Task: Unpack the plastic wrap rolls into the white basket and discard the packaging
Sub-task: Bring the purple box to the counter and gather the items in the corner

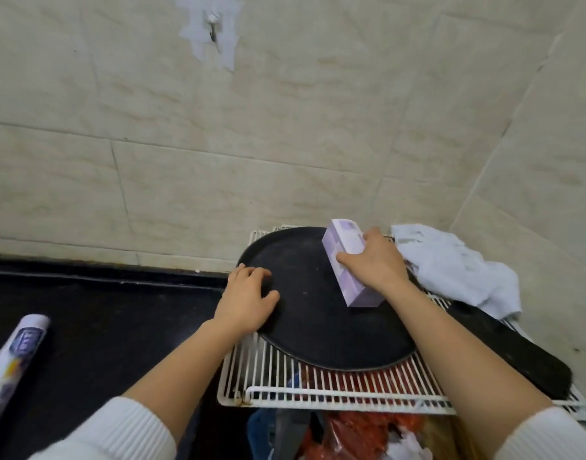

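My right hand grips a long lavender box of plastic wrap and holds it over the right part of a round black pan. The pan lies on a white wire rack. My left hand rests flat on the pan's left rim, fingers spread, holding nothing. A wrapped roll with purple print lies on the dark counter at the far left. No white basket is plain in view apart from the wire rack.
A crumpled white plastic bag lies behind the rack at the right. The pan's black handle points to the lower right. Red and blue bags sit beneath the rack. Tiled walls meet in a corner on the right.
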A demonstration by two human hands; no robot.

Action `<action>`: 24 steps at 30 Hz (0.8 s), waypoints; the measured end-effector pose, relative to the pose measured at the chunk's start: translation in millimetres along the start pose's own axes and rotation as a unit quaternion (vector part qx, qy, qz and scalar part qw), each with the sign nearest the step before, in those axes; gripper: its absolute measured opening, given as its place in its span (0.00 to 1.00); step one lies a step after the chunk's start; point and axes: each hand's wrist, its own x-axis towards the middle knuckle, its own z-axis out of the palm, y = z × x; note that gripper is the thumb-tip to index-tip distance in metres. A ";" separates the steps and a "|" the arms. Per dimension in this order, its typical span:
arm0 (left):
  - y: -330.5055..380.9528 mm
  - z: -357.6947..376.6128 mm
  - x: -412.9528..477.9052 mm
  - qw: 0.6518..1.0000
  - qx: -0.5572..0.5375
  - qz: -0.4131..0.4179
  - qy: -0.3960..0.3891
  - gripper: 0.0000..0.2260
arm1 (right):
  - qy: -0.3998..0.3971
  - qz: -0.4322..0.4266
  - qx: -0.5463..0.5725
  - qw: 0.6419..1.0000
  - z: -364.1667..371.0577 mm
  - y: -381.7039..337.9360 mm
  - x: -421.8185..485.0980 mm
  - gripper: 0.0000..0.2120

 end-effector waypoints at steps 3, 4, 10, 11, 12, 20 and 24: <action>-13.8 -23.2 -9.5 0.997 -0.046 -0.001 0.056 0.19 | -0.006 -0.054 0.033 0.998 11.1 -46.3 -3.0 0.29; -22.3 -33.7 -13.5 0.996 -0.046 -0.008 0.071 0.19 | -0.012 -0.071 0.048 0.996 16.9 -64.0 -5.8 0.29; -100.3 -106.2 -47.6 0.984 -0.010 -0.089 0.156 0.17 | -0.066 -0.149 0.109 0.981 68.9 -175.0 -43.9 0.28; -115.9 -117.4 -55.1 0.981 -0.003 -0.100 0.167 0.17 | -0.078 -0.158 0.114 0.978 81.1 -192.7 -54.5 0.28; -131.9 -127.9 -63.0 0.978 0.004 -0.111 0.176 0.17 | -0.093 -0.166 0.115 0.975 94.7 -209.3 -66.0 0.27; -288.9 -187.8 -153.8 0.954 0.001 -0.185 0.237 0.13 | -0.198 -0.118 0.074 0.970 229.3 -285.1 -171.3 0.27; -368.7 -190.5 -217.2 0.952 -0.006 -0.222 0.210 0.11 | -0.200 -0.047 0.031 0.978 288.4 -293.7 -223.6 0.28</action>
